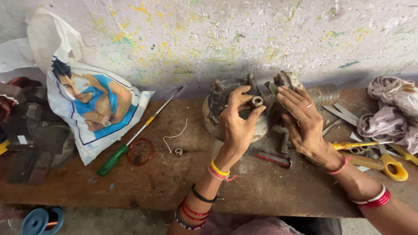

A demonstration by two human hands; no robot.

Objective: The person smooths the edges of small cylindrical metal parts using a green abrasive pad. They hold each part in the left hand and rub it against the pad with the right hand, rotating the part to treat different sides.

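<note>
the left hand [236, 124] pinches a small metal nut [257, 101] between thumb and fingertips, holding it just over a round, dark metal motor housing [216, 101] with upright studs that sits on the worn wooden bench [174, 182] against the paint-flecked wall [226, 39]. the right hand [305, 122] lies flat with fingers together on the housing's right side, pressing against it; it grasps nothing visible. a second nut [178, 152] lies loose on the bench to the left, near a coil of copper wire [140, 152] and a green-handled screwdriver [130, 141]. yellow-handled scissors [387, 163] rest at the right, beside crumpled cloth [392, 109].
</note>
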